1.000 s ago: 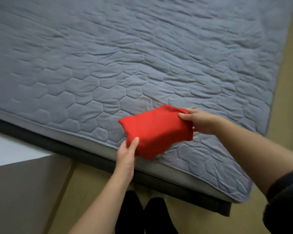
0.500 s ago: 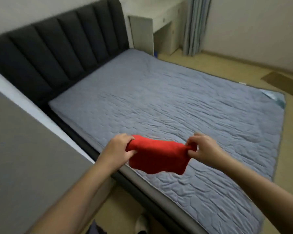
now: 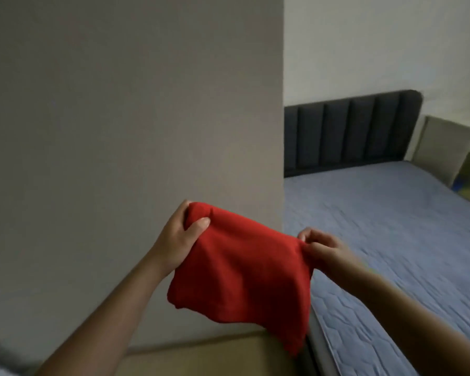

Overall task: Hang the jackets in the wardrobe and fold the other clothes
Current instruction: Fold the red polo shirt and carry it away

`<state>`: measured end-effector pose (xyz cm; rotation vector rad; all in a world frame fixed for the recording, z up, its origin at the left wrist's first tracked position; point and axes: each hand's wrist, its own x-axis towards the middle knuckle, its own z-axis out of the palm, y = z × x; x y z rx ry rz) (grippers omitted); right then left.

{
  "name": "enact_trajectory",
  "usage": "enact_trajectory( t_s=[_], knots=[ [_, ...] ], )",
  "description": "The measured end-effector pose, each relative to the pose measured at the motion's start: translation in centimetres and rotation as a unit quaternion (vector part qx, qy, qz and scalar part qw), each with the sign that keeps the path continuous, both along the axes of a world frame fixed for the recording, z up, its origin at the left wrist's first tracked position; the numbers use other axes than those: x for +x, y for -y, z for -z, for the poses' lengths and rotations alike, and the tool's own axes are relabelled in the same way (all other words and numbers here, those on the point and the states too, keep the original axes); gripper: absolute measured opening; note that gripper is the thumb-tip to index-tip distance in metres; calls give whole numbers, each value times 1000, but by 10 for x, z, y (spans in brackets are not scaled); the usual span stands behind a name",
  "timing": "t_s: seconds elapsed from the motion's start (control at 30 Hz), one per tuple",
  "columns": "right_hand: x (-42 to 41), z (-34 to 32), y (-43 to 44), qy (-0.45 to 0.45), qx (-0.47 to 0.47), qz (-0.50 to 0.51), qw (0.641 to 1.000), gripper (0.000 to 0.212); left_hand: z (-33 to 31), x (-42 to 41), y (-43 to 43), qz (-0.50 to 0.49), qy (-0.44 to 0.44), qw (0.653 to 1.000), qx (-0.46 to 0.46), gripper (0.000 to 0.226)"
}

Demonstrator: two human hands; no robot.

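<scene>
Folded red garment (image 3: 242, 272) held in the air between both hands, in front of a grey panel (image 3: 120, 131), just left of the bed (image 3: 404, 240); left hand (image 3: 178, 240) grips the upper left corner, thumb on the front, fingers curled behind; right hand (image 3: 323, 246) pinches the right edge with curled fingers; garment hangs slack below the grips, lowest corner drooping by the bed's near edge, above the floor (image 3: 201, 354); dark padded headboard (image 3: 350, 131) at the bed's far end; right side somewhat blurred.
</scene>
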<state>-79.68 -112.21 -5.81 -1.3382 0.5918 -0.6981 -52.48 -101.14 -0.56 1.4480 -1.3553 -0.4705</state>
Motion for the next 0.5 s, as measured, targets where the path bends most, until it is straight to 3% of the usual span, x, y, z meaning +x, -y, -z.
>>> enact_trajectory(
  t_s=[0.1, 0.23, 0.33, 0.5],
  knots=[
    [73, -17, -27, -89, -114, -80, 986, 32, -13, 50, -74, -65, 62, 995, -42, 23],
    [176, -29, -77, -153, -232, -88, 957, 31, -31, 115, -190, -199, 92, 972, -81, 22],
    [245, -35, -136, -61, -196, -178, 962, 37, -47, 154, -286, -265, 91, 957, -79, 18],
    [353, -65, -276, 62, -243, -392, 885, 36, -66, 196, -434, -346, 122, 928, -68, 11]
  ],
)
